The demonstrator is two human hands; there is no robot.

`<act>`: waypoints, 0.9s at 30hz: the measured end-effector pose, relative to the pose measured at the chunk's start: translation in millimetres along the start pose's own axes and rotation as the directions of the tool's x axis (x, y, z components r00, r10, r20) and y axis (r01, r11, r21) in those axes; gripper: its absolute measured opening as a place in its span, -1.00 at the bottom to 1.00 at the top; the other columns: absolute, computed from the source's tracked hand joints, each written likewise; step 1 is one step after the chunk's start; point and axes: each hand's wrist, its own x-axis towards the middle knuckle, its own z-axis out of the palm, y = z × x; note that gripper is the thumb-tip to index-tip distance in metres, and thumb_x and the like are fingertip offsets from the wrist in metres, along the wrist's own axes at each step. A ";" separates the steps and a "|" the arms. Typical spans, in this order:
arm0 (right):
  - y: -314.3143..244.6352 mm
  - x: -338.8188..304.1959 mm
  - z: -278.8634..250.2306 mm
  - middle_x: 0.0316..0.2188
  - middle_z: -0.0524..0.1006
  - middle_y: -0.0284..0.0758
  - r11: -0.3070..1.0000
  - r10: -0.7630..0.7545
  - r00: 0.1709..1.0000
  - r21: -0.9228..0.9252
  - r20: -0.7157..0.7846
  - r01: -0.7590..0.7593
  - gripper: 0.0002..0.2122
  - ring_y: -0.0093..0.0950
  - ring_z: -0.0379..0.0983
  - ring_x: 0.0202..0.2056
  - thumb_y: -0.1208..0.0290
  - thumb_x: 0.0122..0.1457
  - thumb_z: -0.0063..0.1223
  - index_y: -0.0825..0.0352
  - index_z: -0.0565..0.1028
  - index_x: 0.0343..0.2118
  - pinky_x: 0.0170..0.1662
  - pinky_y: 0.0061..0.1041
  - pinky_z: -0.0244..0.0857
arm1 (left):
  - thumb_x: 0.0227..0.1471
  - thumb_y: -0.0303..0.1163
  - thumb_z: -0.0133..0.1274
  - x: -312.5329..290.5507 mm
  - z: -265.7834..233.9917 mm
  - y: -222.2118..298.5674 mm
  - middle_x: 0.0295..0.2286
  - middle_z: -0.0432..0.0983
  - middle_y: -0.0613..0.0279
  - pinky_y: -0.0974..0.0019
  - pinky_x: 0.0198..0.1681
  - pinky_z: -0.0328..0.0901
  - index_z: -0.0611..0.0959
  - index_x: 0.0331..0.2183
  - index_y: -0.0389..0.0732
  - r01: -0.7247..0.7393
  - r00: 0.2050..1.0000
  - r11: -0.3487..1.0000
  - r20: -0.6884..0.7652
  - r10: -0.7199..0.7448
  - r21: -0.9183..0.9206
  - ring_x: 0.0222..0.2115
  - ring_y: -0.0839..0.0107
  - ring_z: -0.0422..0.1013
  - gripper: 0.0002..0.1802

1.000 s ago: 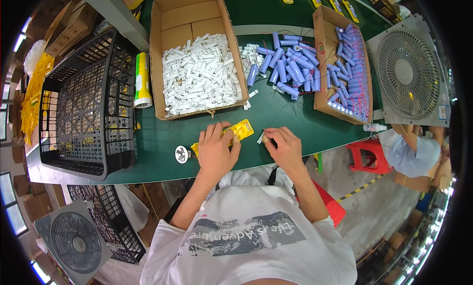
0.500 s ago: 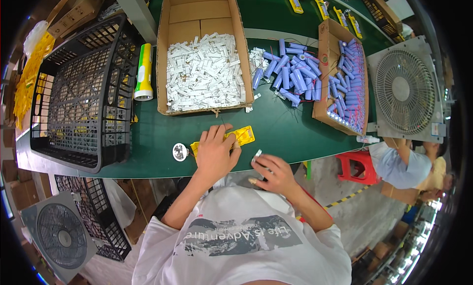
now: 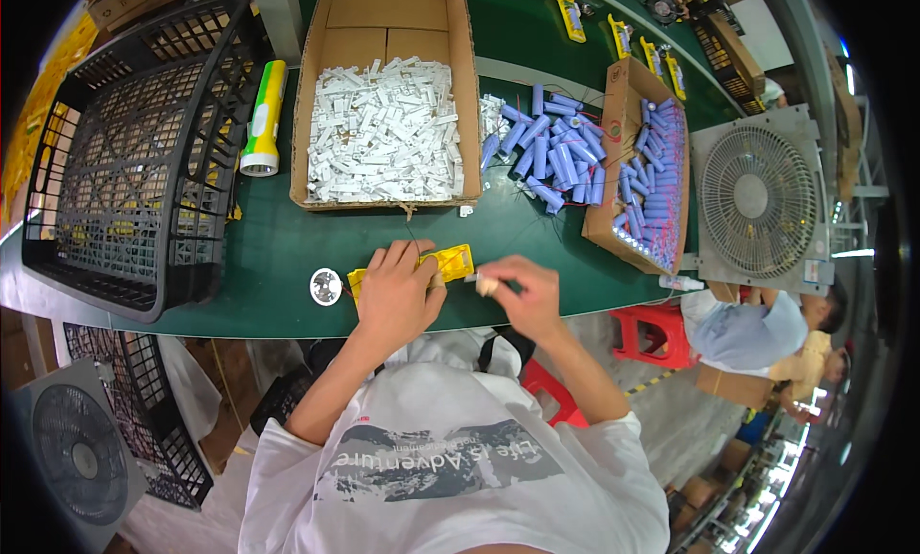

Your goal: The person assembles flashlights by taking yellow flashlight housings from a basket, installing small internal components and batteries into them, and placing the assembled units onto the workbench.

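On the green table's near edge lies a yellow flashlight shell (image 3: 454, 261), with its open side up. My left hand (image 3: 395, 290) is closed over its middle and hides much of it. A round silver reflector (image 3: 326, 287) lies by the shell's left end, joined to it by a thin wire. My right hand (image 3: 527, 292) is at the shell's right end, fingers pinched; a small pale piece shows at the fingertips, too small to name. A cover on one fingertip looks beige.
A carton (image 3: 300, 151) of white plastic parts stands ahead, a green-and-yellow flashlight (image 3: 264, 123) and black crate (image 3: 172, 209) to its left. Loose purple battery cells (image 3: 565, 156) lie beside a carton (image 3: 599, 209) of more cells. A fan (image 3: 757, 185) stands far right.
My right hand has come up and left from off the table edge to the shell's right end. My left hand stays on the shell. The whole view has shifted slightly.
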 end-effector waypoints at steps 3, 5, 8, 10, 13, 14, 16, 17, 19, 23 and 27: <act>3.2 31.2 -11.4 -0.29 0.73 -0.24 0.993 0.000 0.998 -0.114 0.065 0.007 -0.87 -0.39 0.67 -0.29 0.57 0.11 0.38 0.38 0.71 -0.26 -0.19 -0.48 0.51 | -0.08 -0.45 0.22 -0.3 -0.6 -1.1 -0.11 0.61 0.17 0.12 -0.09 0.33 0.66 -0.40 -0.26 -0.029 0.999 0.999 -0.015 0.028 -0.028 -0.14 0.19 0.47 -0.87; 3.9 41.2 -17.1 -0.30 0.73 -0.26 0.977 0.182 0.959 -0.155 0.219 -0.150 -0.86 -0.41 0.66 -0.30 0.54 0.14 0.37 0.38 0.71 -0.23 -0.19 -0.49 0.50 | -0.08 -0.45 0.22 -2.4 2.6 -2.2 -0.11 0.61 0.16 0.12 -0.09 0.33 0.66 -0.40 -0.26 -0.029 0.999 0.999 -0.027 0.028 -0.025 -0.14 0.19 0.47 -0.87; 3.7 55.7 -21.5 -0.23 0.69 -0.28 0.968 0.234 0.917 -0.160 0.322 -0.191 -0.88 -0.46 0.64 -0.27 0.54 0.19 0.33 0.39 0.71 -0.22 -0.17 -0.50 0.49 | -0.08 -0.44 0.22 -4.2 4.9 -2.9 -0.11 0.61 0.16 0.12 -0.08 0.33 0.66 -0.40 -0.26 -0.027 0.999 0.999 -0.044 0.026 -0.022 -0.14 0.19 0.47 -0.87; 5.5 62.9 -20.5 -0.21 0.67 -0.30 0.971 0.222 0.901 -0.168 0.371 -0.171 -0.90 -0.49 0.63 -0.26 0.56 0.19 0.31 0.40 0.71 -0.24 -0.17 -0.50 0.50 | -0.07 -0.43 0.21 -5.4 6.2 -3.0 -0.11 0.61 0.15 0.12 -0.08 0.33 0.66 -0.40 -0.26 -0.022 0.998 0.999 -0.054 0.020 -0.026 -0.14 0.19 0.47 -0.86; 14.8 64.7 -16.1 -0.18 0.63 -0.34 0.920 0.359 0.847 0.003 0.393 -0.391 -0.92 -0.54 0.59 -0.27 0.61 0.19 0.29 0.43 0.71 -0.26 -0.19 -0.55 0.47 | -0.06 -0.42 0.20 -5.5 8.2 -3.4 -0.11 0.61 0.14 0.12 -0.07 0.33 0.66 -0.40 -0.27 -0.025 0.998 1.000 -0.057 0.024 -0.016 -0.14 0.19 0.47 -0.86; 17.4 62.5 -14.4 -0.20 0.63 -0.35 0.917 0.357 0.858 0.033 0.369 -0.396 -0.89 -0.57 0.57 -0.28 0.61 0.17 0.30 0.43 0.70 -0.23 -0.21 -0.56 0.46 | -0.06 -0.43 0.20 -4.5 8.2 -3.7 -0.10 0.60 0.14 0.12 -0.07 0.33 0.66 -0.40 -0.27 -0.021 0.999 1.000 -0.049 0.020 -0.021 -0.14 0.19 0.47 -0.87; 18.4 57.5 -11.2 -0.23 0.63 -0.36 0.913 0.360 0.867 0.060 0.344 -0.403 -0.85 -0.59 0.55 -0.29 0.61 0.16 0.32 0.44 0.69 -0.20 -0.23 -0.58 0.45 | -0.06 -0.43 0.19 -3.4 6.8 -3.5 -0.10 0.60 0.13 0.13 -0.06 0.33 0.66 -0.40 -0.28 -0.018 0.999 0.999 -0.041 0.017 -0.032 -0.14 0.18 0.47 -0.87; 17.3 54.5 -7.5 -0.24 0.64 -0.36 0.884 0.425 0.859 0.075 0.285 -0.462 -0.80 -0.61 0.55 -0.30 0.61 0.15 0.33 0.43 0.67 -0.15 -0.23 -0.58 0.45 | -0.04 -0.43 0.19 -2.8 5.2 -3.4 -0.09 0.60 0.13 0.13 -0.06 0.33 0.66 -0.40 -0.28 -0.017 0.999 0.999 -0.032 0.016 -0.034 -0.14 0.18 0.46 -0.87; 15.9 52.7 -3.3 -0.25 0.64 -0.36 0.850 0.490 0.844 0.095 0.218 -0.518 -0.74 -0.63 0.54 -0.31 0.61 0.13 0.35 0.42 0.66 -0.09 -0.24 -0.58 0.45 | -0.03 -0.42 0.20 -3.0 5.1 -4.3 -0.09 0.60 0.13 0.12 -0.05 0.33 0.66 -0.40 -0.28 -0.025 1.000 0.999 -0.020 0.024 -0.040 -0.14 0.17 0.46 -0.87; 16.6 51.9 0.3 -0.30 0.67 -0.37 0.850 0.502 0.827 0.031 0.253 -0.525 -0.69 -0.65 0.54 -0.36 0.59 0.13 0.34 0.38 0.64 -0.04 -0.25 -0.59 0.45 | -0.04 -0.40 0.30 -7.8 -2.3 -6.0 -0.09 0.58 0.14 0.03 0.07 0.32 0.66 -0.29 -0.25 -0.017 0.998 0.996 -0.068 0.011 -0.082 -0.04 0.12 0.46 -0.76; 15.0 46.2 3.5 -0.33 0.69 -0.35 0.881 0.470 0.859 -0.053 0.202 -0.470 -0.73 -0.64 0.53 -0.42 0.53 0.15 0.33 0.36 0.65 -0.06 -0.29 -0.58 0.45 | -0.08 -0.40 0.37 -16.7 -25.9 -3.7 -0.06 0.57 0.15 -0.02 0.13 0.32 0.65 -0.19 -0.22 0.019 0.990 0.999 -0.143 -0.023 -0.033 0.03 0.07 0.45 -0.64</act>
